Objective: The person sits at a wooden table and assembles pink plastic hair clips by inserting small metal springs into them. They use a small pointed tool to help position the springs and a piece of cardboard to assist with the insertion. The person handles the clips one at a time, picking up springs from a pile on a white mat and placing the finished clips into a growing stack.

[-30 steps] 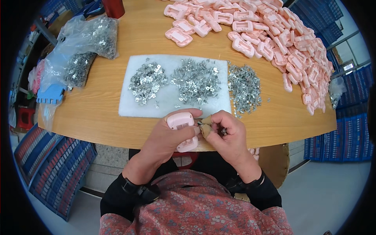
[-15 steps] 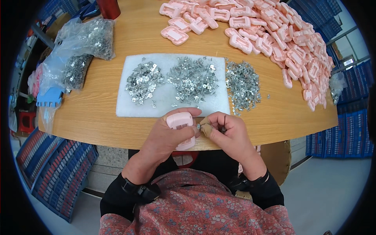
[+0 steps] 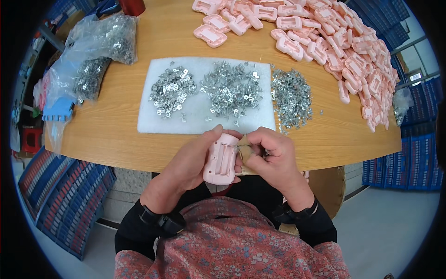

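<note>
My left hand (image 3: 188, 160) is wrapped round a pale pink plastic housing (image 3: 214, 162), its long open compartment facing up. My right hand (image 3: 278, 156) pinches at the housing's upper right edge. Tan coverings (image 3: 245, 151) wrap its thumb and index fingertips. Whatever sits between those tips is too small to tell; some small dark or metallic bits show in the curled fingers. Just beyond my hands, a white foam sheet (image 3: 186, 126) carries two heaps of small silvery metal contacts, a left heap (image 3: 173, 90) and a larger right heap (image 3: 231, 90).
Another heap of metal contacts (image 3: 291, 98) lies on the wooden table (image 3: 111, 125) beside the foam. A large pile of pink housings (image 3: 332, 56) covers the far right. Clear bags of metal parts (image 3: 118, 39) and a blue comb-edged piece (image 3: 58, 109) are at the left.
The housing has turned over in my left hand, so its open compartment now faces up. My right fingertips have come against its edge; the small metal piece at them is now mostly hidden.
</note>
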`<state>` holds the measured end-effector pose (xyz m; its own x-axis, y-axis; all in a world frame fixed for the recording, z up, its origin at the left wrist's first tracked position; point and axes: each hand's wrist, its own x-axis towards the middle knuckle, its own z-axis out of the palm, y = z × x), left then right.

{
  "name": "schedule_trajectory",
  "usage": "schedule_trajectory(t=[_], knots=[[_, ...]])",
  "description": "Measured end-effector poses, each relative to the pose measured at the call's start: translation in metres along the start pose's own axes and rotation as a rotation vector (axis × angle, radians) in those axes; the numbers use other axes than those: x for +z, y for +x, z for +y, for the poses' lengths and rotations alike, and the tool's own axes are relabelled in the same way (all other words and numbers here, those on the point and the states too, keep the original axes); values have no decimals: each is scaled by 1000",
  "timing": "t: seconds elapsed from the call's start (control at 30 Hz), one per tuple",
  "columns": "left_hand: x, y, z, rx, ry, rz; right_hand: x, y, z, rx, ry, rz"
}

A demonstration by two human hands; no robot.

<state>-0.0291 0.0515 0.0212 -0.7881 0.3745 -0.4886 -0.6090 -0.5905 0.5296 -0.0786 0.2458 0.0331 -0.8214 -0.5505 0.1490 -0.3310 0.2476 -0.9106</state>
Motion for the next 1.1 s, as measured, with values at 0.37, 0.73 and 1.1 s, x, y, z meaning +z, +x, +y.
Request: schedule_trajectory(t=[0.37,0.73,1.1], knots=[[2,1,-7,2,55,67,2,3,3,-253,-386,-32],[-3,5,-11,30,136,62,2,-3,-3,-162,-388,-2],[1,0,-10,83,120,50,5,-8,-9,-207,-370,26]])
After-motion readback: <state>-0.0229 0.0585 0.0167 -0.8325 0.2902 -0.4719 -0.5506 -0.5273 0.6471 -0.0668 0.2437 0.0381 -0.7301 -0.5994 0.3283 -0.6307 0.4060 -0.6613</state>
